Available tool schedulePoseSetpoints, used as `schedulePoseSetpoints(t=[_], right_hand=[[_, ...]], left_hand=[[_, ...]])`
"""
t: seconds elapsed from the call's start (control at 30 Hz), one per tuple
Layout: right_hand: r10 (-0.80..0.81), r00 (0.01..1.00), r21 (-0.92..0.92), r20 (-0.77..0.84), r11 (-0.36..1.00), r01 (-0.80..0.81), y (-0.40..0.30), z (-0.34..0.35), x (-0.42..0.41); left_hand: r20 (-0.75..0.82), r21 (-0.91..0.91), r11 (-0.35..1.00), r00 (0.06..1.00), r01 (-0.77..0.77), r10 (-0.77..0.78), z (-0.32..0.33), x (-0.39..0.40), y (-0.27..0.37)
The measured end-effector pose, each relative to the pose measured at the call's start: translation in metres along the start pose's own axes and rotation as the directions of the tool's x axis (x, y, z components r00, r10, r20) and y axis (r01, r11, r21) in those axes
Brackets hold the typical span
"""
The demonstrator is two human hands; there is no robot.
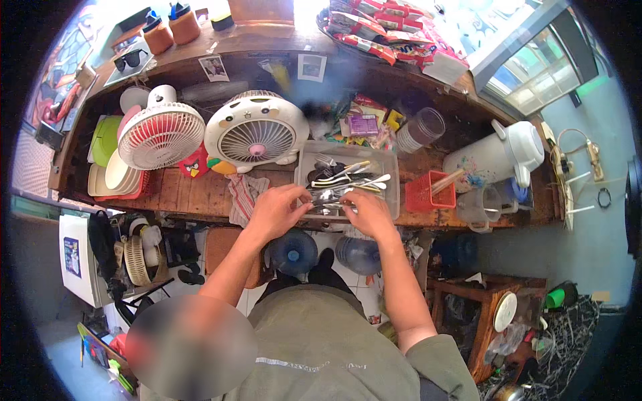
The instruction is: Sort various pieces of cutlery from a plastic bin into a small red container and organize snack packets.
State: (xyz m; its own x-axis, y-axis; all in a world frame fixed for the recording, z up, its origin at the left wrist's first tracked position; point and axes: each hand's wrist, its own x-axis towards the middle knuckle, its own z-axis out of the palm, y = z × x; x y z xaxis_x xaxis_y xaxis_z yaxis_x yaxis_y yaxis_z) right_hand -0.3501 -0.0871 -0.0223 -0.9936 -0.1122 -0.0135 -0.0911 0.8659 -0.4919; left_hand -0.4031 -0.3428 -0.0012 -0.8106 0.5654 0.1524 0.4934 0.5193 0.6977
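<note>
A clear plastic container point(388, 150) stands at the front of the wooden shelf, full of metal cutlery. Forks, dark-handled pieces and spoons point(328, 194) lie in it, some with white or yellow handles. My left hand point(281, 208) reaches over the container's near left part, thumb and fingers curled close to the spoons. From the right, my right hand point(370, 213) comes in over the near rim, its fingertips at the other ends of the same cutlery. Whether either hand grips a piece is too small to tell.
Left of the container stand a rabbit-shaped fan point(257, 133), a round white fan point(161, 135) and a striped cloth point(246, 195). To the right are a red plastic basket point(430, 193), clear pitchers point(479, 208) and a vacuum flask point(494, 155). Water jugs point(293, 251) stand below.
</note>
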Motion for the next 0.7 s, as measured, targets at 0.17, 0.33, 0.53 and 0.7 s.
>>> schedulePoseSetpoints(t=[0.17, 0.33, 0.53, 0.7], right_hand=[[-0.09, 0.956, 0.022, 0.279, 0.996, 0.087, 0.035, -0.001, 0.025], [-0.064, 0.875, -0.023, 0.48, 0.996, 0.086, 0.036, -0.005, 0.045], [-0.16, 0.835, -0.015, 0.526, 0.98, 0.197, 0.044, 0.002, 0.054], [-0.246, 0.82, -0.049, 0.517, 0.948, 0.316, 0.049, -0.004, 0.052]], left_hand=[[-0.061, -0.047, 0.995, 0.994, 0.083, -0.086, 0.006, 0.012, 0.007], [-0.113, -0.036, 0.992, 0.986, 0.122, -0.125, 0.015, 0.019, 0.013], [-0.147, -0.06, 0.979, 0.968, 0.194, -0.201, 0.022, 0.021, 0.018], [-0.171, -0.043, 0.975, 0.96, 0.219, -0.223, 0.022, 0.026, 0.022]])
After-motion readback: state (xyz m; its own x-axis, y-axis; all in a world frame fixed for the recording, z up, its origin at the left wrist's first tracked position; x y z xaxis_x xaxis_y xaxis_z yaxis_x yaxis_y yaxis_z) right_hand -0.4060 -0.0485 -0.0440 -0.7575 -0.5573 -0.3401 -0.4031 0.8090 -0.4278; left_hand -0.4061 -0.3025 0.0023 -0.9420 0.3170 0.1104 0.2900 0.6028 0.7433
